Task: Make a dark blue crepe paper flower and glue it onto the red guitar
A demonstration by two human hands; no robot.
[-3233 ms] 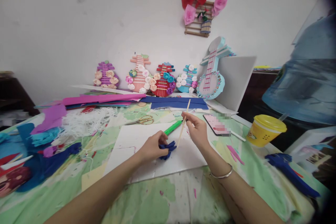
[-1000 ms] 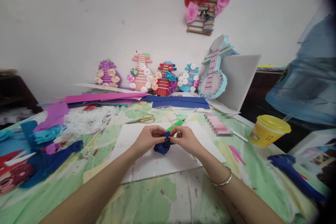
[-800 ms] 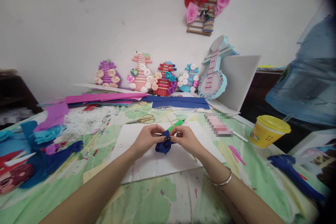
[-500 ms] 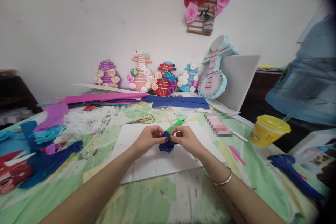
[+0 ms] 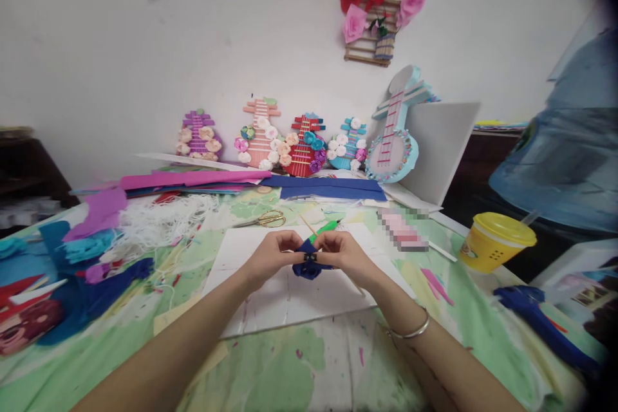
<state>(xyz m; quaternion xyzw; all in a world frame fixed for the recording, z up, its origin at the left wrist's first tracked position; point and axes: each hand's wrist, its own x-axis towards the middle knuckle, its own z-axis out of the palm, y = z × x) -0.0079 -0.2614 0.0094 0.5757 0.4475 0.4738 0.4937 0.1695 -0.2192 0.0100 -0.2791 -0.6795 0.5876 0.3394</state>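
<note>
Along the back edge of the mottled green-and-white cloth-covered surface (image 5: 270, 367), flower-trimmed lute-shaped crafts (image 5: 299, 164) stand by the white wall (image 5: 193, 45). Near the surface's middle, a crumpled dark-blue paper piece (image 5: 307, 270) sits between the left hand (image 5: 268, 259) and the right hand (image 5: 348, 261), pinched by both and bulging toward the front edge. A thin pale wooden stick (image 5: 307, 223) slants through the right hand. Beneath lies a flat white board (image 5: 270, 310); just beyond both hands, a bright-green pen-like tool (image 5: 329, 228).
</note>
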